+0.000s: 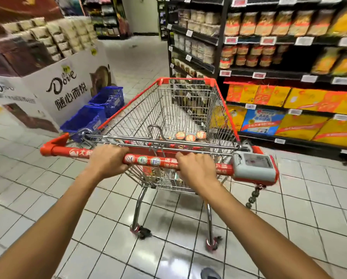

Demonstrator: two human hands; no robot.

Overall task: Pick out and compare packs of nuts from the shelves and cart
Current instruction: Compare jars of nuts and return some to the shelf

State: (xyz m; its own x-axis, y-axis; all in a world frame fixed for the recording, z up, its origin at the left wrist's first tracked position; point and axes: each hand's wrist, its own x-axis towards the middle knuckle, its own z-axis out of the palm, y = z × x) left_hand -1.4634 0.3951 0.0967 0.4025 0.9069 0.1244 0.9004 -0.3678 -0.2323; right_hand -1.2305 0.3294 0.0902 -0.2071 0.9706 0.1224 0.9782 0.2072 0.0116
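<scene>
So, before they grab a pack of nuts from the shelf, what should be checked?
1. Hand free: not ok; left hand and right hand both grip the cart handle.
2. Shelves close: ok; they stand just right of the cart.
3. Room in cart: ok; only a few round packs lie inside.
4. Blue baskets out of the way: ok; left of the cart.
5. Which packs are nuts: cannot tell; too blurred.

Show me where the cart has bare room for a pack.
Bare: the wire floor of the cart from front wall to middle, between both side walls. Crowded: the near end by the handle, where three round-lidded tubs sit. The left hand and right hand grip that handle.
</scene>
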